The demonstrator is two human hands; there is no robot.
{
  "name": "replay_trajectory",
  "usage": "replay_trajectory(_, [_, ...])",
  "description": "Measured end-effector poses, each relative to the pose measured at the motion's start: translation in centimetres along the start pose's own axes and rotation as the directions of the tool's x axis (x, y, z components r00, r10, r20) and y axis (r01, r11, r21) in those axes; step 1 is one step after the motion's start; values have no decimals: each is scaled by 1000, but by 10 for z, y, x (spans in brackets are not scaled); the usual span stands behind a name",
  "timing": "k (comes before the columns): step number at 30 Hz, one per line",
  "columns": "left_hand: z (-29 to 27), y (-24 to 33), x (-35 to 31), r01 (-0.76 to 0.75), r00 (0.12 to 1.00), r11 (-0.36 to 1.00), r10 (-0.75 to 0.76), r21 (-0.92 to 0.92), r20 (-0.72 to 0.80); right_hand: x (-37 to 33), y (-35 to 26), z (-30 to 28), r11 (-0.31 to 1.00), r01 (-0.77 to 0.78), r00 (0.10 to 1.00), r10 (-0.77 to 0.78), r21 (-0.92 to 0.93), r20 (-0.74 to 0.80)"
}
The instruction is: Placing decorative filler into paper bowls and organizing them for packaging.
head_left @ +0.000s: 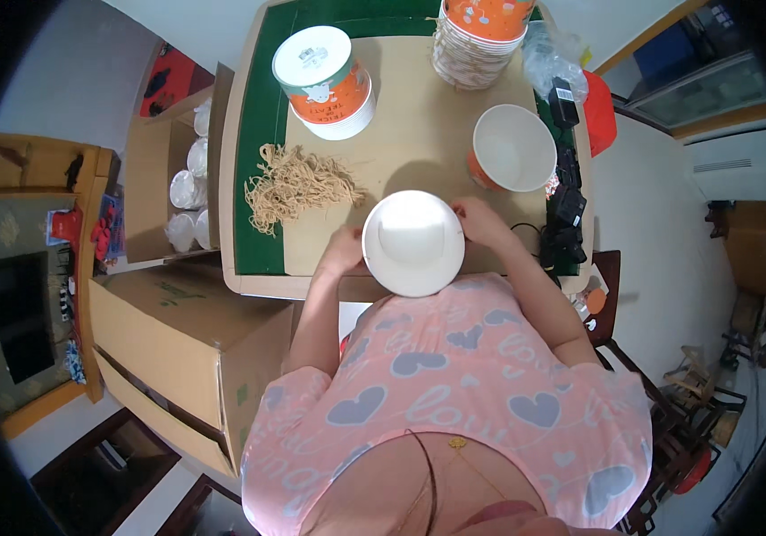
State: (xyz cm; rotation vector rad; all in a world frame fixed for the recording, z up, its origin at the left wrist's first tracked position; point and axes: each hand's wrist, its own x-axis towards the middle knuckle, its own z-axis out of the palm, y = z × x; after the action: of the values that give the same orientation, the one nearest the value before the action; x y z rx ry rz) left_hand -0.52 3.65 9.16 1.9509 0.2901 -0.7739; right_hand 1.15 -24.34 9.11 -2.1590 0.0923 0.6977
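A white round paper bucket (412,243) is held at the near edge of the table, in front of my chest, its pale round face turned up toward me. My left hand (344,251) grips its left side, with the fingertips partly hidden by the bucket. On the other side, my right hand (479,222) pinches close to the rim, fingers closed. Beyond my left hand lies a loose heap of tan twine cords (298,188). A second open paper bucket (514,148), white inside and orange outside, stands beyond my right hand.
An upturned orange-and-green printed bucket (325,85) stands at the far left. A tall stack of buckets with cords (477,54) is at the far right. Black power adapters (567,165) and a clear plastic bag (553,58) line the right edge. Cardboard boxes (178,330) stand left.
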Motion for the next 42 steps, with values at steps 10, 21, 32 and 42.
replay_trajectory(10, [-64,247,8,-842,314,496,770,211,-556,0,-168,-183,752,588,439,-606,-297,-663])
replay_trajectory(21, [-22,372,114,-832,-250,-53,925,552,-287,143,-194,-354,201,810,584,-372,551,-721])
replay_trajectory(32, [-10,419,137,-265,-445,-239,890,934,101,240,-66,-400,-138,367,450,-839,920,-306])
replay_trajectory(42, [17,394,121,-536,0,-139,986,832,164,109,13,-265,907,350,669,-65,236,-741])
